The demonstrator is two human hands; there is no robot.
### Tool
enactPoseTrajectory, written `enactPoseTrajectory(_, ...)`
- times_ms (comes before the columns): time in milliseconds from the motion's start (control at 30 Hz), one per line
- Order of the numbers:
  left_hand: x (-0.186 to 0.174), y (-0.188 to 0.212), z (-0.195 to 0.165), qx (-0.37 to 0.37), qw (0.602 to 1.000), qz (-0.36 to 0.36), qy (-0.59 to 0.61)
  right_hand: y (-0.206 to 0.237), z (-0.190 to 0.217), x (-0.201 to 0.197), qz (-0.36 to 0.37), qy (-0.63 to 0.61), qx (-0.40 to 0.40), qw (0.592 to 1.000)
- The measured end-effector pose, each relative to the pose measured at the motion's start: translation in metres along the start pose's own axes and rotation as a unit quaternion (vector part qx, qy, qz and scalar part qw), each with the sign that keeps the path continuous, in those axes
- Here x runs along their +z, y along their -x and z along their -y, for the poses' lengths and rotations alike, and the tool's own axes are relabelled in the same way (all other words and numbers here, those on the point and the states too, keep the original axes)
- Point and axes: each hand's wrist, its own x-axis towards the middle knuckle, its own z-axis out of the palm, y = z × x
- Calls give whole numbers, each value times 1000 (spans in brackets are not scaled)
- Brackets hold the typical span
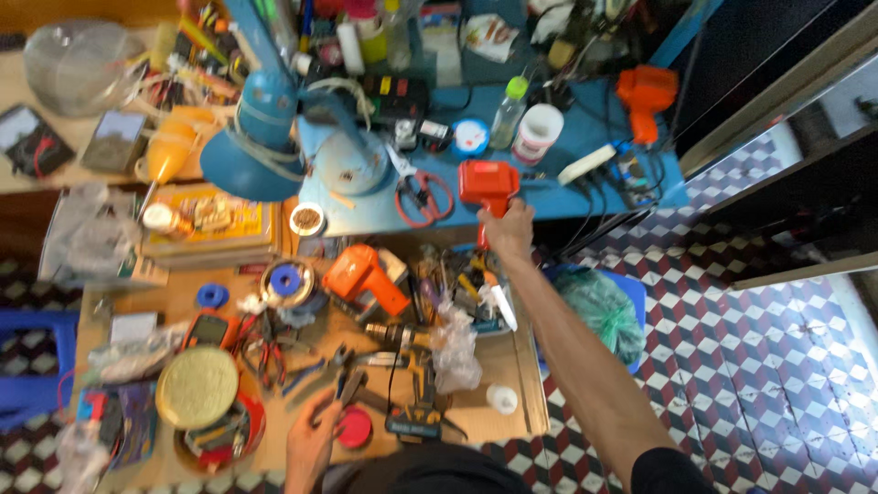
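- Right hand [508, 229] extended to about 12 o'clock, fingers wrapped around the grip of a red pistol-shaped tool [487, 183]: boxy red body, handle pointing down into the fist. It sits at the near edge of the blue desk [585, 128], just right of the red-handled scissors [422, 197].
- Left hand [313, 439] low at 7 o'clock, on the wooden desk [494, 366]; fingers curled near the handles of dark pliers [352, 384], beside a red round lid [355, 427]. Can't tell if it's actually gripping them.
- Count of similar gun-shaped tools: three. The red one in hand, an orange one [646, 96] at 1 o'clock on the blue desk, and an orange one [364, 277] in the clutter on the wooden desk, dead centre.
- One blue desk lamp [261, 137] at 11 o'clock, one clear bottle with green cap [508, 110], one white jar [536, 133].
- One round gold tin lid [197, 387] at 8 o'clock, one blue solder spool [285, 279].
- Surfaces: wooden desk packed with cables, hand tools, plastic bags; the blue desk sits beyond it.
- Floor [750, 348]: cube-pattern tiles in red, white and dark, at 3–5 o'clock. Green plastic bag [599, 306] lies in a blue bin beside the desk.
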Motion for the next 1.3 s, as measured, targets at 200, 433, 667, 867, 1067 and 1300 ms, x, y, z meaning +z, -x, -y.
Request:
enactPoseTrajectory(200,-13,22,-6,16,999,-23,-30,35,-29,-19,-49,-78,-152,984)
enactPoseTrajectory(433,-32,14,-19,15,1000,-14,9,132,-25,-68,-7,-236,-119,964)
enactPoseTrajectory(667,-45,-13,-56,-13,997,40,-62,248,-24,-55,112,-155,36,981)
enactPoseTrajectory(867,-77,-29,-76,21,980,87,-179,316,5,4,171,-172,79,967)
enactPoseTrajectory(1067,-121,-57,-72,12,958,156,-240,342,56,71,157,-92,11,983)
enactPoseTrajectory(1300,-174,-70,-62,7,966,105,-238,267,86,148,100,98,-127,982)
